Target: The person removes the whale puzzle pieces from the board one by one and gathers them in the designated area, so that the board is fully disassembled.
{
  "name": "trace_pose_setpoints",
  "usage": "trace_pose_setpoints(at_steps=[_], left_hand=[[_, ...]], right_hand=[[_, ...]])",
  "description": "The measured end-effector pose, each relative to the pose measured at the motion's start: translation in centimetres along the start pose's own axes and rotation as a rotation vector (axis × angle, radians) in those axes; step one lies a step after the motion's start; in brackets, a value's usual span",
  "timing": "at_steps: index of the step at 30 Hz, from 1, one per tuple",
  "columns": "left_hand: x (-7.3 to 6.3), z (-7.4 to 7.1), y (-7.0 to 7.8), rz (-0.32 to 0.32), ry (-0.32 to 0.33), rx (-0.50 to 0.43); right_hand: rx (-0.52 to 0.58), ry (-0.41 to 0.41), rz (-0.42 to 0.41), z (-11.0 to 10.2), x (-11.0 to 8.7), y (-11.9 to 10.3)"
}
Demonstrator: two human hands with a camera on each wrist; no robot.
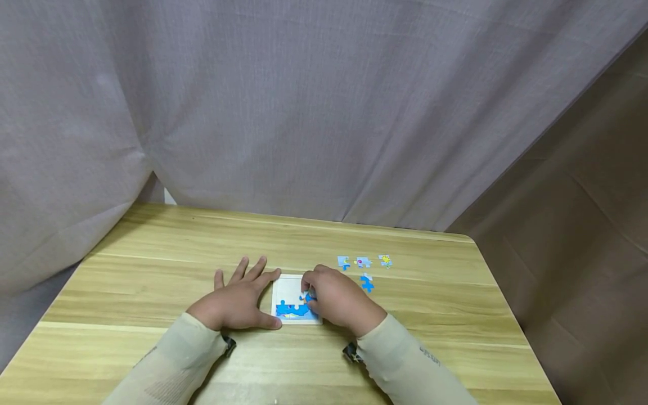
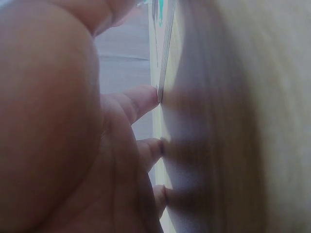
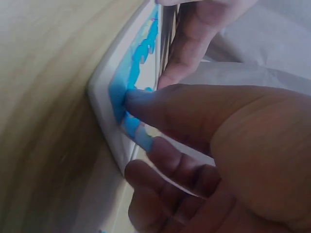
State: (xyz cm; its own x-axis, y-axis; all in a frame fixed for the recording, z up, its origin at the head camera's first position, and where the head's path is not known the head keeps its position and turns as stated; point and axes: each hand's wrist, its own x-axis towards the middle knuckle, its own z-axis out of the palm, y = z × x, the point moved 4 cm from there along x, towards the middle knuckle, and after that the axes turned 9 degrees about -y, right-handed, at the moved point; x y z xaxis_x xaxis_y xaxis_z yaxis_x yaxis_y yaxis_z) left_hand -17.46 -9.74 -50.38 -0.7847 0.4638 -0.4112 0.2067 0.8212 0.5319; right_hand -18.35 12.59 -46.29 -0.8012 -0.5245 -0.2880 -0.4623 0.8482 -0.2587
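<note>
Sleeves (image 1: 164, 360) closest, both running in from the bottom edge to the hands on the table (image 1: 253, 371).

Left hand (image 1: 238, 304): fingers spread, bracketing the tray (image 1: 288, 286) from its left side. Index tip at the far left corner, thumb tip at the near left corner. Holds no piece.

Right hand (image 1: 341, 298): pinching a blue-and-white piece (image 1: 306, 297) between thumb and curled fingers, over the tray's right part. Right wrist view has the thumb on the blue, light edge of the piece near a fingertip.

Key relation, my read: piece vs the laid row (image 1: 291, 310). Row runs left-right along the tray's near side; piece sits at its right end, on the far side of it, close to the right wall. Judging from that, any adjustment is a small one toward the row or the wall. Can't tell if the piece is flat or tilted, or locked to a neighbour; hand covers most of it. Its long axis is hidden too. Tray looks about square, so no useful long axis there.

Right hand is nearer the piece; left is across the tray.

Four loose pieces (image 1: 367, 282) lie beyond and right of the tray, nearer the right hand, well apart from the left.
</note>
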Motion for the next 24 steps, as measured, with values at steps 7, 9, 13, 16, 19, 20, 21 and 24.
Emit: trace_pose_setpoints(at_steps=[7, 9, 13, 16, 19, 20, 21, 24], left_hand=[[0.0, 0.0, 0.0, -0.002, -0.005, -0.001], [-0.1, -0.1, 0.0, -0.002, -0.003, 0.000], [-0.1, -0.1, 0.0, -0.002, -0.001, -0.001], [0.0, 0.0, 0.0, 0.002, -0.001, -0.006], [0.0, 0.0, 0.0, 0.006, -0.001, -0.010], [0.0, 0.0, 0.0, 0.007, 0.000, -0.011], [0.0, 0.0, 0.1, 0.007, 0.000, -0.012], [0.0, 0.0, 0.1, 0.006, 0.001, -0.009]], right_hand=[[0.048, 0.046, -0.063, 0.3, -0.4, 0.1], [0.055, 0.053, -0.083, 0.4, -0.5, 0.1], [0.059, 0.058, -0.116, 0.5, -0.7, 0.1], [0.058, 0.062, -0.151, 0.6, -0.8, 0.1], [0.060, 0.066, -0.194, 0.7, -0.9, 0.1], [0.062, 0.064, -0.208, 0.7, -1.0, 0.1], [0.064, 0.060, -0.219, 0.7, -1.0, 0.0], [0.046, 0.048, -0.247, 0.8, -1.2, 0.0]])
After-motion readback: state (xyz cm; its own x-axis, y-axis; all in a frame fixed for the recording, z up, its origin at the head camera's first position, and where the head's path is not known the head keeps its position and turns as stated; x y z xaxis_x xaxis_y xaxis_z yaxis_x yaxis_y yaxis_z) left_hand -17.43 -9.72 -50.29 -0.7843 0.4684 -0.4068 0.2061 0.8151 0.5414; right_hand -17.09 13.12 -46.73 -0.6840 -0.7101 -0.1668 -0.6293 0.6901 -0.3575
